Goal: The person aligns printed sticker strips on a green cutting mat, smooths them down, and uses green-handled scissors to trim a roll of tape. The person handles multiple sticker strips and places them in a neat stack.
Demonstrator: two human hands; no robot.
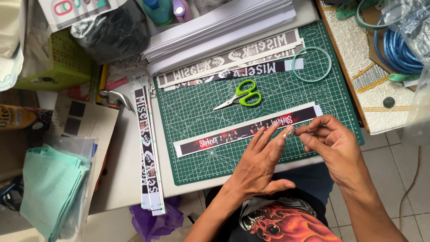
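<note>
Grip: right hand [333,148] pinches a small pale scrap [289,133] between thumb and forefinger; left hand [264,157] lies open, fingertips flat on the printed strip [244,131]
Strip: lies slantwise on the green cutting mat [286,94], near its front edge
Scissors [239,95]: mid-mat, behind the strip
Tape ring [311,64]: mat's far right corner
More strips [148,143]: just off the mat's left edge

A long dark printed paper strip [248,130] lies flat, slanting across the green cutting mat [201,161].

Both hands meet, left [260,163] flat-fingered, right [333,145] pinching.
</note>
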